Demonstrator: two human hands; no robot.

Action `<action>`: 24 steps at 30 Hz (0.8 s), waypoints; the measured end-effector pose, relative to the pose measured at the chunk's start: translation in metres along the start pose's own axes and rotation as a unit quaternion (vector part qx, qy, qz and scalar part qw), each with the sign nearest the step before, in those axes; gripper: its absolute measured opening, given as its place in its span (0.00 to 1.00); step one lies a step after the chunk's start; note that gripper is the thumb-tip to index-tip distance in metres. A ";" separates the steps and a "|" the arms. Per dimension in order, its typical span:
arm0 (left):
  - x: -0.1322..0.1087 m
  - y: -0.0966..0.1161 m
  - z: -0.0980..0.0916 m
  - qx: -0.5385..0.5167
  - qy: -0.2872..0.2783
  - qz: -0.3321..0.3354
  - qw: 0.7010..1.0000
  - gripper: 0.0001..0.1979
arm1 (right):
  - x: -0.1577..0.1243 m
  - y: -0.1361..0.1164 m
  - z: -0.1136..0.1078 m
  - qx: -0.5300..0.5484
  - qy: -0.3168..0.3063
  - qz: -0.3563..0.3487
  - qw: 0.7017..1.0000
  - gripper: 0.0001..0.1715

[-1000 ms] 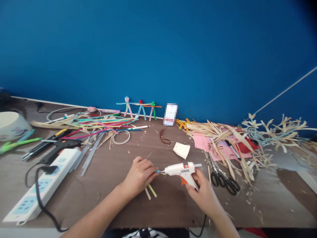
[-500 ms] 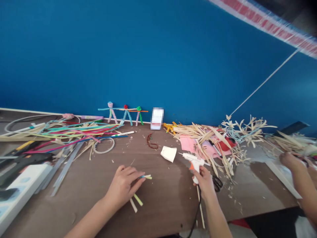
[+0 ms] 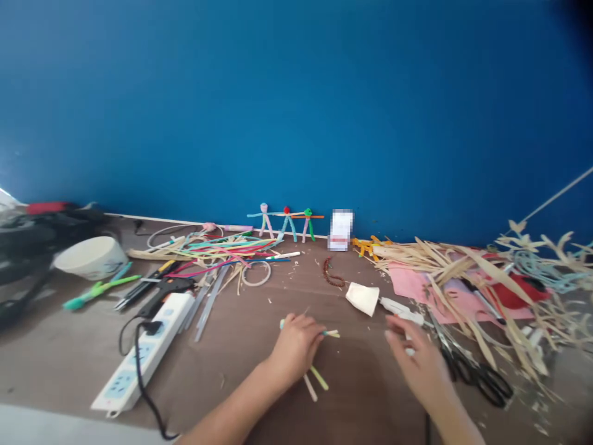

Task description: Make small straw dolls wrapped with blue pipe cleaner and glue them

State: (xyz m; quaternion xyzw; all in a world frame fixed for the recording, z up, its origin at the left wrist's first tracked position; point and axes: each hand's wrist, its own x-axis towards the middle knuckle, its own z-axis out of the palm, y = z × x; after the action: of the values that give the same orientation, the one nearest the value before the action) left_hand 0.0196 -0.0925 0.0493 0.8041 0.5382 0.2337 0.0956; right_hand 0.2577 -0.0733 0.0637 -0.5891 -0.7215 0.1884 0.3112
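Note:
My left hand [image 3: 294, 349] is shut on a small bundle of thin strips [image 3: 330, 334], whose tips stick out past the fingers. Below that hand, a pale strip [image 3: 310, 387] and a yellow-green strip [image 3: 319, 378] reach toward me. My right hand [image 3: 414, 361] is blurred, with its fingers spread beside a white hot glue gun [image 3: 401, 311]. I cannot tell whether it grips the handle. The gun's nozzle points left toward a folded cream paper piece [image 3: 362, 298].
Scissors [image 3: 482, 381] lie right of my right hand, beyond which are dry leaf strips [image 3: 445, 267] on pink paper [image 3: 410, 284]. A power strip [image 3: 139, 352], a black glue gun [image 3: 167, 289], coloured strips [image 3: 222, 250], pipe-cleaner figures [image 3: 287, 221] and a white bowl [image 3: 90, 258] stand left and behind.
The white glue gun has moved away from my left hand, to the right and toward the paper piece. Another person's hand, seen at the right half a second ago, is gone. The view has shifted.

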 end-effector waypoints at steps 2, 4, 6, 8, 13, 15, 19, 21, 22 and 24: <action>0.001 0.005 0.003 -0.002 -0.028 0.012 1.000 0.11 | -0.003 -0.025 0.019 0.006 -0.081 -0.089 0.993 0.15; 0.002 0.008 0.005 -0.025 -0.043 0.018 0.999 0.13 | -0.004 -0.042 0.038 0.007 -0.104 -0.136 0.985 0.14; 0.003 0.005 0.006 -0.057 -0.042 0.008 0.997 0.13 | -0.003 -0.051 0.053 -0.008 -0.111 -0.147 0.983 0.11; 0.002 -0.001 0.005 -0.078 -0.040 -0.011 0.996 0.13 | -0.001 -0.056 0.060 -0.032 -0.112 -0.147 0.982 0.09; -0.002 -0.013 0.002 -0.108 -0.059 -0.019 0.992 0.14 | 0.005 -0.063 0.065 -0.053 -0.143 -0.177 0.972 0.09; -0.006 -0.017 -0.002 -0.133 -0.012 -0.001 0.991 0.16 | 0.008 -0.061 0.066 -0.046 -0.147 -0.173 0.973 0.08; -0.013 -0.038 -0.008 -0.196 0.114 -0.056 0.972 0.19 | 0.014 -0.049 0.064 0.024 -0.129 -0.140 0.981 0.07; -0.013 -0.052 -0.010 -0.279 0.061 -0.122 0.950 0.23 | 0.015 -0.043 0.062 0.066 -0.128 -0.136 0.980 0.07; -0.012 -0.058 -0.010 -0.340 0.003 -0.148 0.929 0.24 | 0.015 -0.041 0.061 0.085 -0.130 -0.137 0.978 0.07; -0.009 -0.065 -0.012 -0.434 -0.109 -0.179 0.876 0.25 | 0.015 -0.038 0.059 0.119 -0.131 -0.144 0.974 0.08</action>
State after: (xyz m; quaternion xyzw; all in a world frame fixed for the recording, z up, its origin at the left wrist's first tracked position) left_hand -0.0420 -0.0759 0.0312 0.5921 0.5032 0.3342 0.5334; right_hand 0.1884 -0.0619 0.0484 -0.4078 -0.8057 0.3021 0.3055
